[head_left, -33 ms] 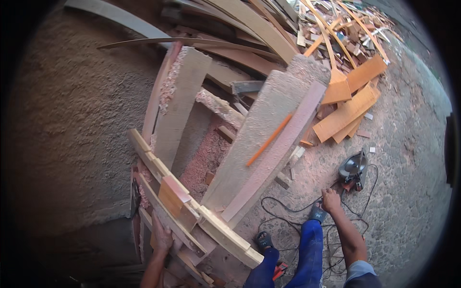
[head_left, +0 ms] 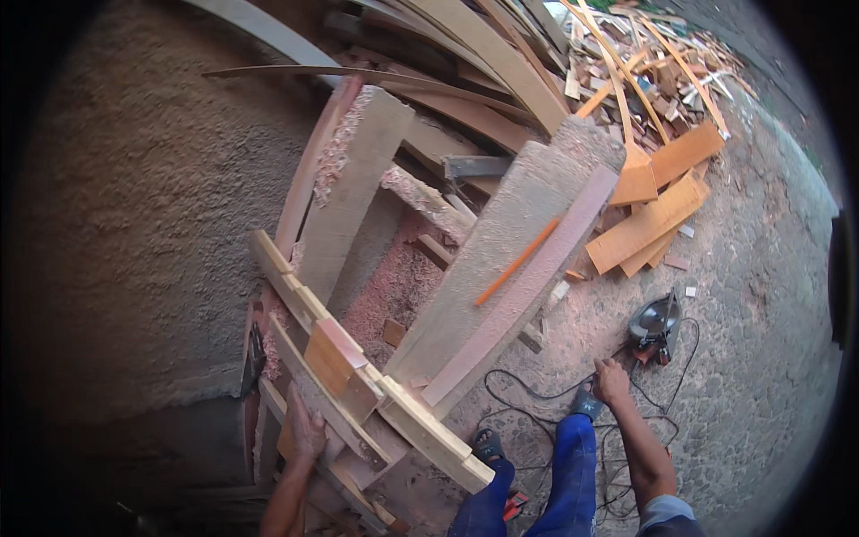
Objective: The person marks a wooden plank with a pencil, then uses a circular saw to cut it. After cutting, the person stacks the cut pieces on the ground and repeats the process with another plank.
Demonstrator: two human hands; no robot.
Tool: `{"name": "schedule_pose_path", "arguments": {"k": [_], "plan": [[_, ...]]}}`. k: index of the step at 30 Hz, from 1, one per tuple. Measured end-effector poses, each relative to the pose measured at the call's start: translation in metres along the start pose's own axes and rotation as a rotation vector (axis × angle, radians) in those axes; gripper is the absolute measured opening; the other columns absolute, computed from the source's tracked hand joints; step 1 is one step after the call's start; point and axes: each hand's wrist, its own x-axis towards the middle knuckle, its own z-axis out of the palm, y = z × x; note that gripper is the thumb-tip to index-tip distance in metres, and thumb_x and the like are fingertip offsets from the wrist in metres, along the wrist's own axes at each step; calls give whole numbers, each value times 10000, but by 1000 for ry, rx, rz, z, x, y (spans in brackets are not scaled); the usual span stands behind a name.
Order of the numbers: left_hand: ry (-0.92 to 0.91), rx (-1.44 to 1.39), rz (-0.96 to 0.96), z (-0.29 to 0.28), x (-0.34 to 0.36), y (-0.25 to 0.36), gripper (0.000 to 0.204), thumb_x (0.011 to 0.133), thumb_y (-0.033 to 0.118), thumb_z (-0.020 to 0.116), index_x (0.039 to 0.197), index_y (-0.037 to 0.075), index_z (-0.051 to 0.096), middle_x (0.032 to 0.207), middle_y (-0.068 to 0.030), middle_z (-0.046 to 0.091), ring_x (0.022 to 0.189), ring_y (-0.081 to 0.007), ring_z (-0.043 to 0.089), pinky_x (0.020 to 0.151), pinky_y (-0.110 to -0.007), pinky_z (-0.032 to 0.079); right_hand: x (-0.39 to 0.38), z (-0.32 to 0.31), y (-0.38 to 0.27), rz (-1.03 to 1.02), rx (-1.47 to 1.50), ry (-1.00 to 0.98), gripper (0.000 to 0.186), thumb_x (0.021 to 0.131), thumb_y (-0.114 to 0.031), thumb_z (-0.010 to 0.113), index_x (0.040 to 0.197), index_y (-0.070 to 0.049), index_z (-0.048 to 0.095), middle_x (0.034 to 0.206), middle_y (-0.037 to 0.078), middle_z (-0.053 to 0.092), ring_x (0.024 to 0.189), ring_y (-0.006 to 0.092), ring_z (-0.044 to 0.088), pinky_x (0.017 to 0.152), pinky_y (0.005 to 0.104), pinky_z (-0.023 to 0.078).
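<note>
My left hand (head_left: pixel 308 431) lies against the side of a narrow wooden strip (head_left: pixel 327 403), its fingers stretched up along the wood. Some fingertips are hard to make out. Just beyond that strip, a short orange-brown block (head_left: pixel 329 360) leans against a long pale stepped batten (head_left: pixel 420 430), which crosses the near end of a workbench. My right hand (head_left: pixel 612 381) hangs above my right foot with its fingers curled in, and nothing shows in them. Near it on the ground stands a circular saw (head_left: pixel 655 327).
A thick dusty beam (head_left: pixel 501 259) bears a thin orange stick (head_left: pixel 519 261). Pink shavings (head_left: pixel 394 286) fill the trough beside it. Orange boards (head_left: pixel 649 224) and an offcut heap (head_left: pixel 671 80) lie at the far right. A black cable (head_left: pixel 528 413) loops around my feet. A rough wall (head_left: pixel 134 224) rises left.
The whole view has shifted slightly, so the far timber sits a little further right. Both hands keep nearly the same places, with the right one slightly lower in view.
</note>
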Motion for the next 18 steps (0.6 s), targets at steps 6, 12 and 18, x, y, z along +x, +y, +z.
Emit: {"name": "schedule_pose_path", "arguments": {"k": [6,12,18], "plan": [[42,149,24,8,1,-20,1032,903,600,522,1580,-72,127,1602,-340,215,1492,-508,186,1235,-598,109,-85,-170,-185,-269,513,341,230,944,-105,647,1157,-43,708,935,171,686,844,331,690,761,410,540],[54,101,-29,10,4,-12,1005,876,487,624,1599,-11,136,1633,-280,210,1519,-464,171,1238,-614,81,-119,-222,-349,-540,553,259,202,962,-70,654,1149,-16,708,986,197,715,909,312,730,795,370,561],[89,-2,-69,17,4,-14,1051,852,501,680,1614,13,146,1659,-251,201,1529,-461,166,1239,-617,95,-136,-157,-423,-606,437,-8,281,977,-199,630,1168,2,678,1039,241,720,989,396,712,833,446,561]]}}
